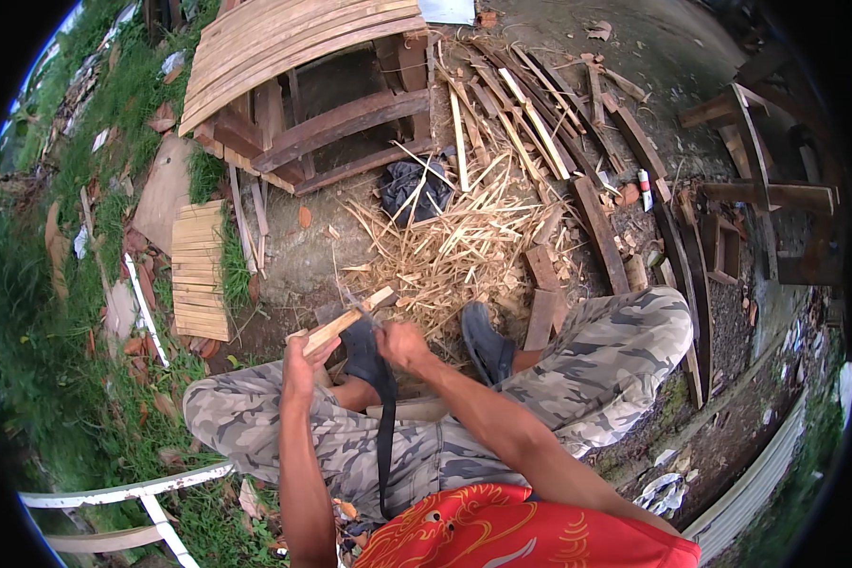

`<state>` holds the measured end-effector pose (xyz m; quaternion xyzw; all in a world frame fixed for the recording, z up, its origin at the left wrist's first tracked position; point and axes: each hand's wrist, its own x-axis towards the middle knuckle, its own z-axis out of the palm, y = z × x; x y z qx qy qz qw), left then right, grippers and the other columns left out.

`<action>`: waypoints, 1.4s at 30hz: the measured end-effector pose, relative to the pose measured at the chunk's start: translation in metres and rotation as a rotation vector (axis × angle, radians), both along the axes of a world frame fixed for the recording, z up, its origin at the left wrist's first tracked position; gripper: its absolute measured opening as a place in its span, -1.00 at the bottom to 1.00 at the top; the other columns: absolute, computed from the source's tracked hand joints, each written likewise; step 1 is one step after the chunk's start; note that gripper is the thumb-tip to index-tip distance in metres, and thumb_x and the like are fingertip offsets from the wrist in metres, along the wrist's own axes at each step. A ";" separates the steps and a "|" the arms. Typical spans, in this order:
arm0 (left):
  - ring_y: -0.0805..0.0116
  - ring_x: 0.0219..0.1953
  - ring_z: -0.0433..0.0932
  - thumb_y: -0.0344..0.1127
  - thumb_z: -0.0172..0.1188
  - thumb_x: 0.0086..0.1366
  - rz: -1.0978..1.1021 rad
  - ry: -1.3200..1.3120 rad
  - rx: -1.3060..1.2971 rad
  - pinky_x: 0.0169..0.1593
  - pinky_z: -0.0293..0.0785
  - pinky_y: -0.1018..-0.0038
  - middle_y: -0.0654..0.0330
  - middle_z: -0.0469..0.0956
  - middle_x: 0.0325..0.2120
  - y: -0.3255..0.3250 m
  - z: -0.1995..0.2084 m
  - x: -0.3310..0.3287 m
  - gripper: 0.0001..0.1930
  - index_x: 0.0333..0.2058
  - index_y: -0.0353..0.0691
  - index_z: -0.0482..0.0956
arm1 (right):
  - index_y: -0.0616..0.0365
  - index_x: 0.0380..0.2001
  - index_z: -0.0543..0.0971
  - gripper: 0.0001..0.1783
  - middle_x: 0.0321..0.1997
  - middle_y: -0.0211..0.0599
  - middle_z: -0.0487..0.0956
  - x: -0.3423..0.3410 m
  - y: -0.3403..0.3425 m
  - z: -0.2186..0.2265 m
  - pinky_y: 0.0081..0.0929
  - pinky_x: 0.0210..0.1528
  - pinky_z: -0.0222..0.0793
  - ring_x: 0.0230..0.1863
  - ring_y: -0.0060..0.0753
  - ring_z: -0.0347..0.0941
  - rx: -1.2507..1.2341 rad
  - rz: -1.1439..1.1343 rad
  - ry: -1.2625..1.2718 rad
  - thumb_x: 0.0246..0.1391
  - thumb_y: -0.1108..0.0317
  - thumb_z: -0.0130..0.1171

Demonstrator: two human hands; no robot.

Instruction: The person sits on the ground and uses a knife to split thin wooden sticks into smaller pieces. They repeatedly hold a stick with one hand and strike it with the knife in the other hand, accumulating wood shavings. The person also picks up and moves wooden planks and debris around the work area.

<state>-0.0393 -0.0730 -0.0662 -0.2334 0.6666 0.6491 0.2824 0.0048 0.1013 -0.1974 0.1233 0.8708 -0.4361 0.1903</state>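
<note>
My left hand (303, 362) is closed around the lower end of a pale wooden strip (336, 328), which slants up to the right above my shoe. Its far tip is darker. Close to the strip's upper part, my right hand (403, 346) makes a fist around what looks like a knife; the handle is hidden and the thin blade is hard to make out against the wood. A fine strand rises from the strip. Beyond my hands lies a heap of pale wood shavings (473, 232).
A slatted wooden bench-like frame (322, 133) stands ahead. Small slatted panel (199, 270) lies left; long wooden pieces (601, 232) and a white tube (645, 189) lie right. A black plastic bag (415, 192) touches the shavings. White metal frame (151, 492) is near left.
</note>
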 end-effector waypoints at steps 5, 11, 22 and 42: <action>0.04 0.11 0.53 0.05 -0.34 0.34 0.025 -0.025 0.000 0.27 0.25 0.26 -0.22 0.52 0.03 -0.004 -0.001 -0.005 -0.28 0.15 -0.54 0.34 | 0.28 -0.41 0.58 -0.59 -0.49 0.28 0.56 0.001 -0.007 0.013 0.10 -0.23 0.49 -0.37 0.35 0.55 -0.087 0.004 0.044 0.24 0.11 -0.02; 0.03 0.10 0.54 0.08 -0.33 0.31 0.038 -0.044 0.010 0.26 0.27 0.28 -0.29 0.49 0.04 0.000 0.006 -0.014 -0.25 0.13 -0.58 0.32 | 0.29 -0.43 0.59 -0.59 -0.47 0.30 0.57 0.002 -0.004 0.021 0.10 -0.22 0.49 -0.36 0.37 0.54 -0.049 -0.010 0.068 0.19 0.11 0.00; 0.06 0.09 0.54 0.11 -0.34 0.32 -0.013 -0.096 -0.143 0.25 0.27 0.29 -0.27 0.50 0.04 0.024 0.016 -0.032 -0.28 0.09 -0.52 0.33 | 0.24 -0.33 0.61 -0.64 -0.46 0.28 0.58 -0.002 0.002 0.025 0.10 -0.25 0.49 -0.36 0.34 0.55 -0.077 0.016 0.085 0.19 0.13 0.03; 0.04 0.12 0.52 0.15 -0.45 0.34 0.006 -0.091 -0.105 0.29 0.18 0.21 -0.25 0.52 0.02 0.017 0.001 -0.020 -0.24 0.15 -0.46 0.29 | 0.26 -0.43 0.62 -0.57 -0.48 0.26 0.59 -0.001 0.002 0.043 0.10 -0.25 0.51 -0.37 0.30 0.58 -0.014 0.066 0.103 0.19 0.10 -0.03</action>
